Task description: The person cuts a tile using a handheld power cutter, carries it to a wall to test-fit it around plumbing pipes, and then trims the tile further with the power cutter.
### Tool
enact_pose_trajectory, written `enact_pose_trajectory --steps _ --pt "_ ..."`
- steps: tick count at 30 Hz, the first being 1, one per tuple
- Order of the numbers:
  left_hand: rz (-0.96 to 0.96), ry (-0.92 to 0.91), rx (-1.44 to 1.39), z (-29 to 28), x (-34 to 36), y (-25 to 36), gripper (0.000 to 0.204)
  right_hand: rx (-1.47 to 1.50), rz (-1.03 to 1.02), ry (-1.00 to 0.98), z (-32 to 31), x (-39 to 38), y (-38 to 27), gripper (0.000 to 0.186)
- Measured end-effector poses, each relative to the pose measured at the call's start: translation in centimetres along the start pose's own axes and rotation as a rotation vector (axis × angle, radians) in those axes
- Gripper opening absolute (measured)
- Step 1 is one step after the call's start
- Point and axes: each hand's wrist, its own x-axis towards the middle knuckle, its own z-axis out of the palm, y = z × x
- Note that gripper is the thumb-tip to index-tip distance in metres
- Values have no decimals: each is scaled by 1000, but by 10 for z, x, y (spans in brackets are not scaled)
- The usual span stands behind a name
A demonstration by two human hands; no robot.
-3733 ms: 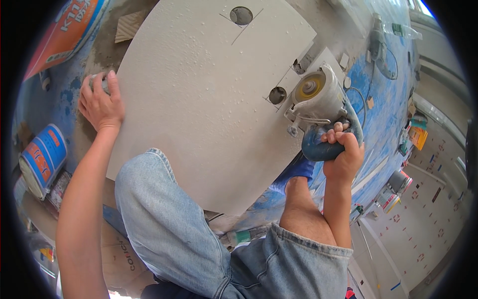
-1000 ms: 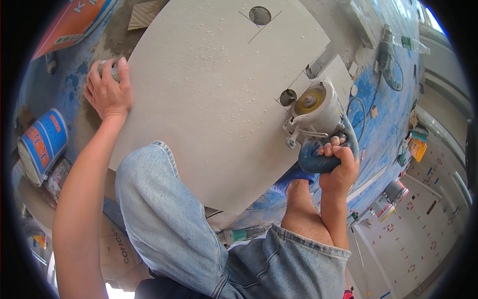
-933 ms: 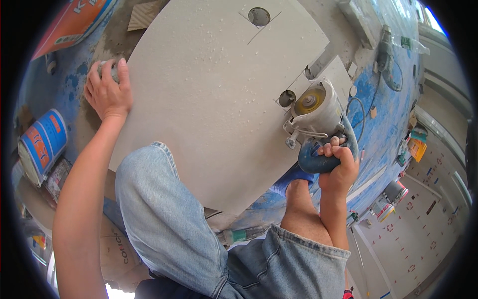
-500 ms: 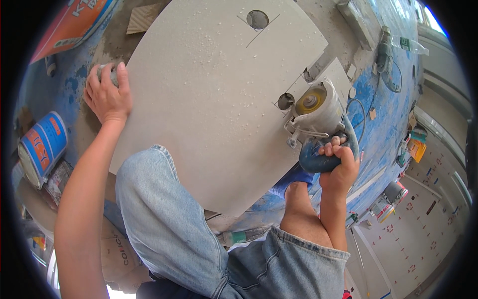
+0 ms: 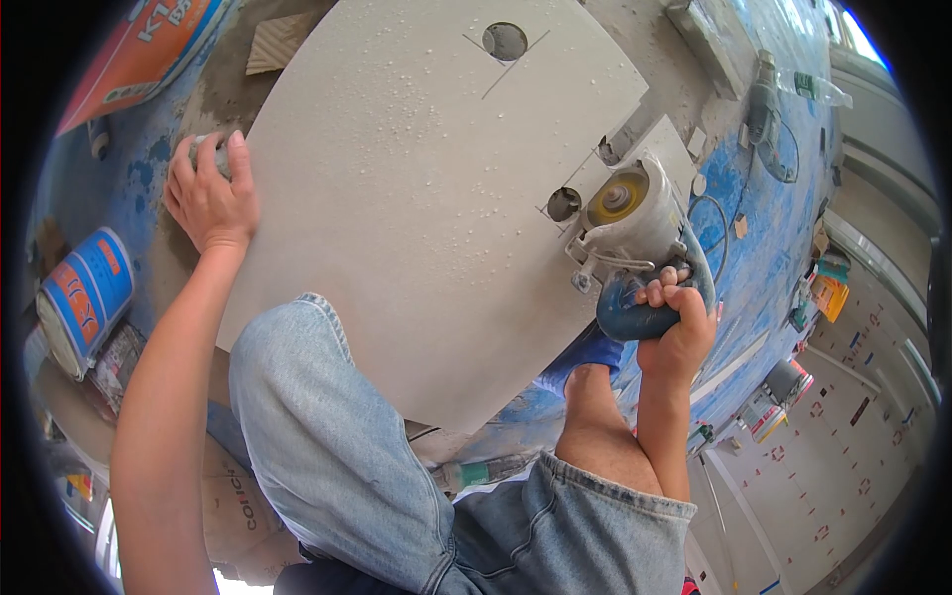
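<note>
A large pale tile point(image 5: 397, 228) with white crumbs and dust on it lies in front of my knees. It has a round hole point(image 5: 505, 42) at the far side, a smaller one point(image 5: 564, 204) near the right edge and a notch beside that. My right hand point(image 5: 674, 317) is closed around the dark blue handle of a handheld tile cutter point(image 5: 635, 223), which sits over the tile's right edge, its yellow-centred hub facing up. At the left edge, my left hand point(image 5: 213, 193) curls over a greyish lump point(image 5: 220, 159), mostly hidden under the fingers.
An orange bucket point(image 5: 149, 59) and a ridged tile scrap point(image 5: 279, 44) are at the far left. Nearer stands a blue and white can point(image 5: 87, 297). To the right lie a corded power tool point(image 5: 764, 109), a plastic bottle point(image 5: 808, 87) and a grey bar point(image 5: 709, 45). My knee overhangs the tile.
The view has shifted very slightly, so the tile and its holes appear a little further left. Both hands keep their holds, and the cutter stays at the right edge.
</note>
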Motion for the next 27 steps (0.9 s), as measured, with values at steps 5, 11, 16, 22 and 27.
enact_pose_trajectory --steps 5,11,16,22,27 --pt "13 39 -24 0 2 -3 50 -7 6 -20 1 2 0 17" --pt "8 14 9 -1 1 -1 49 -7 8 -22 -2 6 1 17" --pt "16 26 15 0 1 -2 49 -16 4 -30 -3 8 1 17" --pt "11 18 19 -1 2 -2 50 -28 -1 -56 -4 11 1 18" --pt "19 21 7 -1 2 -3 50 -21 -19 -41 1 14 -1 17"
